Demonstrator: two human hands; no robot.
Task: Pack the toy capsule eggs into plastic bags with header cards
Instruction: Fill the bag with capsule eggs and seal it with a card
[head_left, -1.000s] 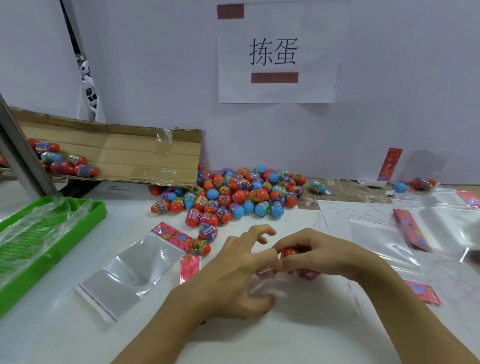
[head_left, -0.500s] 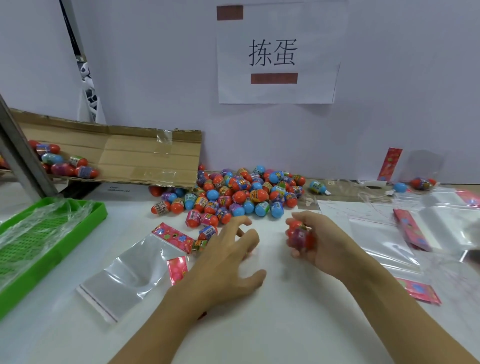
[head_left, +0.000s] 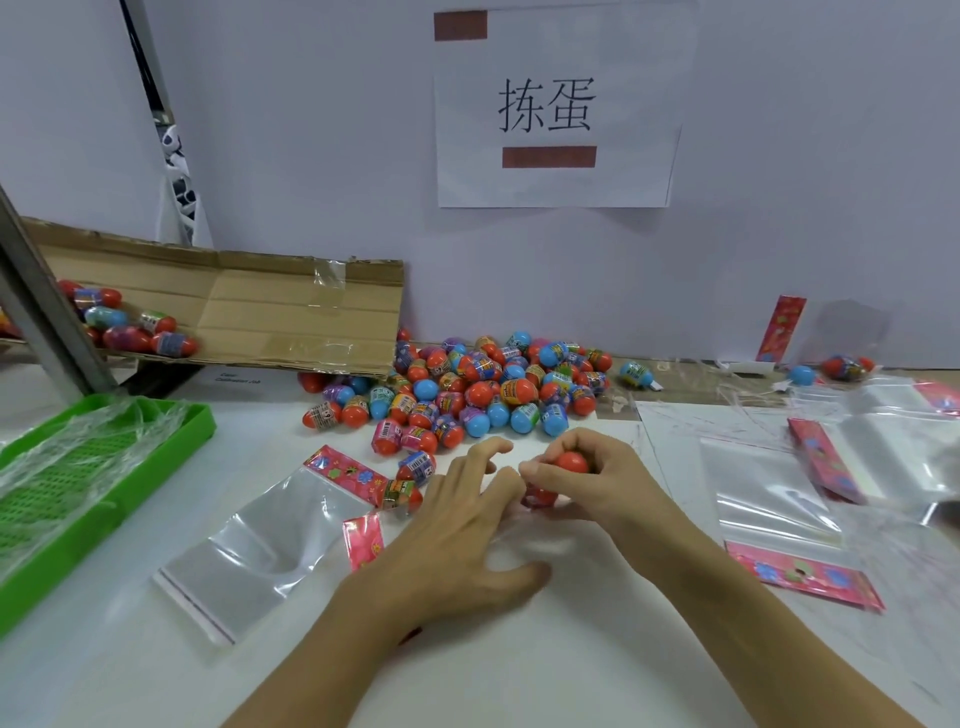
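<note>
The right hand (head_left: 597, 483) curls its fingers round red capsule eggs (head_left: 569, 462); the left hand (head_left: 462, 525) rests beside it on the surface (head_left: 519, 670), fingers spread wide.

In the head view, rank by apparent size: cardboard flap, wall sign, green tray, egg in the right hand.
1. Cardboard flap and wall sign: alike, not ranked.
2. Green tray: cropped and nearer the camera, so unsure.
3. Egg: smallest.

Bright, even overhead light — soft shadows, glare on clear plastic bags (head_left: 270, 540), wide-angle bending at edges.
</note>
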